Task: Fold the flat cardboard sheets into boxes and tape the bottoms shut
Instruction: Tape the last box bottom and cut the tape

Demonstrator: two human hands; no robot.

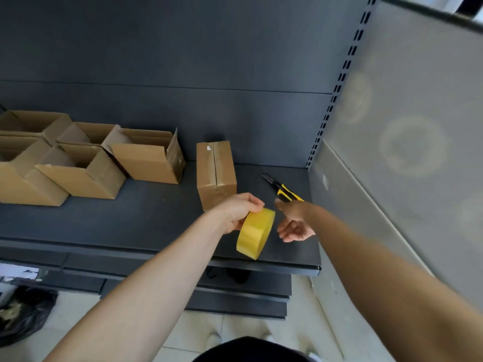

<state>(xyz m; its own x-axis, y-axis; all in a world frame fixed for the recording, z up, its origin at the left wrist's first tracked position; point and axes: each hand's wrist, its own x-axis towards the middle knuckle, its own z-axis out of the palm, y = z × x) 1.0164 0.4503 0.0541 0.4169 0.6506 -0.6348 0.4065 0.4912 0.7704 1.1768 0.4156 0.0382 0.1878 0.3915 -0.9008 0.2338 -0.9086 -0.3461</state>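
Observation:
My left hand (239, 211) grips a yellow roll of tape (255, 233) above the front of the dark shelf (146, 220). Just behind it stands a folded cardboard box (216, 173) with its closed flaps facing up and a seam down the middle. My right hand (295, 223) hovers to the right of the roll, blurred, fingers loosely curled with nothing in them. A yellow and black utility knife (281, 189) lies on the shelf just beyond my right wrist; its rear end is hidden by the wrist.
Several open folded boxes (146, 159) sit in a cluster on the shelf's left side. A grey side panel (392, 152) walls off the right. Lower shelves (198, 296), a tiled floor and a black bag (23, 314) lie below.

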